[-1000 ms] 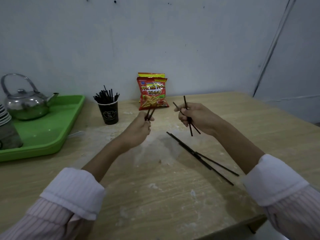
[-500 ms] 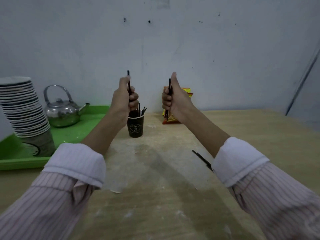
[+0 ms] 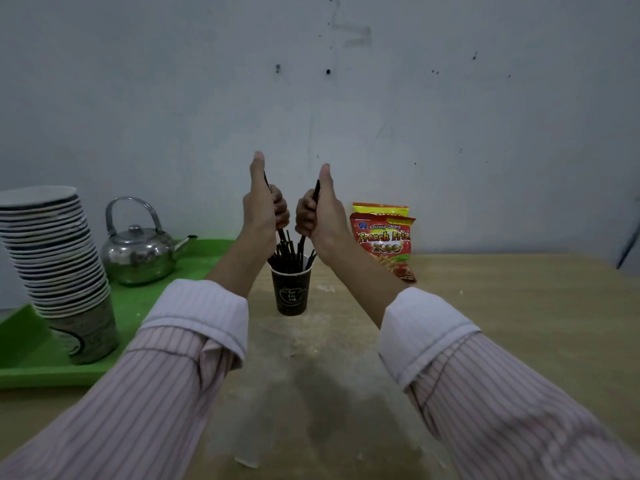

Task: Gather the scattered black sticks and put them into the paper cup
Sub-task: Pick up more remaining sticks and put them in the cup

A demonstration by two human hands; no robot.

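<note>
Both our hands have come together over the cup since a moment ago, when they were held further apart. At far left a tall stack of paper cups (image 3: 57, 268) stands on the green plastic tray (image 3: 20, 372), with a shiny metal kettle (image 3: 140, 251) behind it. Our left hand (image 3: 265, 211) is fisted, thumb up, around thin black sticks (image 3: 281, 235) whose lower ends reach the bundle in the dark paper cup (image 3: 291, 292) on the wooden table (image 3: 502, 306). Our right hand (image 3: 322, 216) is likewise clenched on sticks above the cup. A red snack packet (image 3: 384, 240) leans just right.
</note>
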